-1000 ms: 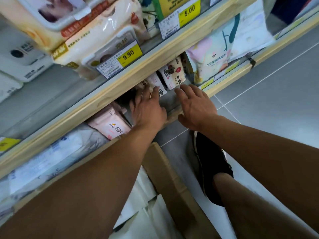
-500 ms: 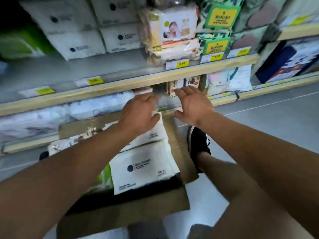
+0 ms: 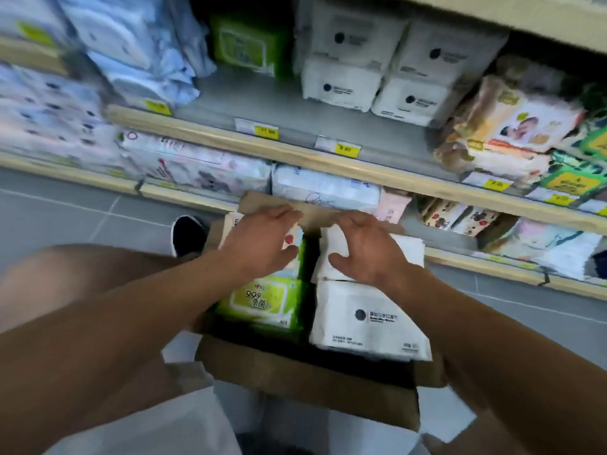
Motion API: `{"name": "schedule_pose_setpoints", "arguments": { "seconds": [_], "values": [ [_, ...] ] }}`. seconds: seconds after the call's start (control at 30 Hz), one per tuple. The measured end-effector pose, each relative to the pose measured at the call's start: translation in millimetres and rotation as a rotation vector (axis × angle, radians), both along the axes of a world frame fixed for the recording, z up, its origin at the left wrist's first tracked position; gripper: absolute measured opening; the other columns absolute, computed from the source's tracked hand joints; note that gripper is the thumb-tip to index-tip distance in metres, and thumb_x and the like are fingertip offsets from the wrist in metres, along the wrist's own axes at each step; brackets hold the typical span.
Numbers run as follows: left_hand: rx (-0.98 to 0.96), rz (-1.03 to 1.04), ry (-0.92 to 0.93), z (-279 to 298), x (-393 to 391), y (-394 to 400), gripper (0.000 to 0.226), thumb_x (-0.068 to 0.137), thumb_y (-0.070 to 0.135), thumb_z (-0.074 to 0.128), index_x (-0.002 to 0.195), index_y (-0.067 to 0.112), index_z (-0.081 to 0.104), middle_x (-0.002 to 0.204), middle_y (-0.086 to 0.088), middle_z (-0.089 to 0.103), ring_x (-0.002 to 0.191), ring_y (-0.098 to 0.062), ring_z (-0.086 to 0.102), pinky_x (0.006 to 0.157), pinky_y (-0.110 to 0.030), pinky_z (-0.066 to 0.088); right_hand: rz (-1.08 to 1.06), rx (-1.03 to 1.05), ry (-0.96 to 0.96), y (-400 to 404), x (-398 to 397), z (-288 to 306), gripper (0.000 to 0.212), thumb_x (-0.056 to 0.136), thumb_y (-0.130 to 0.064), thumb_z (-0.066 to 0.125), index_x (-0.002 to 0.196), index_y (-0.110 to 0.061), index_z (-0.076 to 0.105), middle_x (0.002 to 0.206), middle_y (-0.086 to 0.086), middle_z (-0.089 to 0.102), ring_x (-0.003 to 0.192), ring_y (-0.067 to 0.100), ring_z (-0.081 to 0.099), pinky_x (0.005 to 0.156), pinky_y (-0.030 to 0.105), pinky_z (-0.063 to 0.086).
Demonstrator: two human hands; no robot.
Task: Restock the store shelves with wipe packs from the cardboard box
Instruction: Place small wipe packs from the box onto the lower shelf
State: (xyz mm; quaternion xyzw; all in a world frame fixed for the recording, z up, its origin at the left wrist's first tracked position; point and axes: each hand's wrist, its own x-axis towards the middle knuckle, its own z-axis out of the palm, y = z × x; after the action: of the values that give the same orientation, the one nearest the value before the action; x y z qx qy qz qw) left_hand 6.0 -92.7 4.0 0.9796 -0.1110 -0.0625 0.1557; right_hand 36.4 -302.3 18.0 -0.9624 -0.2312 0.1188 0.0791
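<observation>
Both hands over the open box, holding nothing yet. Left hand spread wide, fingers relaxed, above a pack at the far left of the box; contact too blurred to tell. Right hand likewise wide and loose, over the far white pack.

Restocking only partly done, by the look of it: at least 4 packs left in the box, among them a green pack near left and a white pack near right. Matching white packs stacked on the middle shelf, with bare grey board in front and to the left of them, next to a green stack. Probable next step: a grab from the box, then a lift to that gap.

Box on the floor, far flap raised just before the bottom shelf lip. Wooden shelf edge overhanging close above the hands, so little headroom there; clear rise toward the body. Dark slot between green and white packs, handy for fingers. Shoe just left of the box.
</observation>
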Motion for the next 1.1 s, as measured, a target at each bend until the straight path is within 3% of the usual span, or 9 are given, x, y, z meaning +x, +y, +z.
{"name": "schedule_pose_setpoints", "arguments": {
  "seconds": [0.13,0.3,0.57,0.83,0.97,1.1],
  "values": [
    [0.017,0.069,0.054,-16.2,1.6,42.8,0.068,0.076,0.048,0.049,0.139,0.022,0.041,0.144,-0.002,0.043,0.125,-0.030,0.046,0.098,-0.044,0.044,0.084,-0.029,0.060,44.1,11.9,-19.7,0.074,0.079,-0.035,0.066,0.145,-0.018,0.035,0.142,0.006,0.042,0.133,0.029,0.034,0.110,0.036,0.032],
    [0.038,0.068,0.098,-39.5,17.3,76.3,0.066,0.078,0.043,0.051,0.139,0.019,0.040,0.144,-0.006,0.043,0.124,-0.033,0.046,0.099,-0.044,0.043,0.105,-0.094,0.107,81.2,28.9,-45.7,0.077,0.081,-0.036,0.066,0.147,-0.020,0.031,0.146,0.004,0.037,0.135,0.028,0.032,0.109,0.035,0.032],
    [0.059,0.058,0.191,-92.6,47.3,100.7,0.075,0.074,0.024,0.063,0.143,0.028,0.034,0.148,-0.001,0.039,0.131,-0.030,0.037,0.099,-0.046,0.043,0.128,-0.176,0.155,109.5,51.7,-86.0,0.078,0.083,-0.037,0.065,0.148,-0.019,0.025,0.150,0.005,0.031,0.137,0.029,0.029,0.110,0.036,0.030],
    [0.055,0.029,0.132,-113.4,49.6,107.8,0.069,0.073,0.026,0.066,0.137,0.017,0.043,0.140,-0.007,0.048,0.131,-0.031,0.038,0.106,-0.046,0.036,0.124,-0.202,0.059,115.8,52.1,-96.6,0.082,0.077,-0.037,0.070,0.144,-0.018,0.028,0.141,0.007,0.035,0.129,0.030,0.031,0.105,0.038,0.029],
    [0.110,0.069,0.137,-103.2,49.0,100.1,0.062,0.073,0.022,0.067,0.130,0.013,0.047,0.132,-0.010,0.048,0.123,-0.033,0.041,0.100,-0.047,0.039,0.098,-0.156,0.027,114.7,44.3,-90.3,0.069,0.078,-0.031,0.070,0.137,-0.016,0.037,0.131,0.008,0.038,0.122,0.029,0.035,0.098,0.038,0.034],
    [-0.073,0.176,0.158,-88.8,39.8,97.7,0.041,0.076,0.013,0.059,0.116,0.016,0.061,0.121,-0.008,0.052,0.109,-0.033,0.054,0.086,-0.047,0.049,0.013,-0.006,0.076,107.5,39.8,-80.1,0.045,0.087,-0.018,0.060,0.129,-0.013,0.048,0.128,0.010,0.045,0.120,0.031,0.043,0.095,0.039,0.043]
  ]
}}
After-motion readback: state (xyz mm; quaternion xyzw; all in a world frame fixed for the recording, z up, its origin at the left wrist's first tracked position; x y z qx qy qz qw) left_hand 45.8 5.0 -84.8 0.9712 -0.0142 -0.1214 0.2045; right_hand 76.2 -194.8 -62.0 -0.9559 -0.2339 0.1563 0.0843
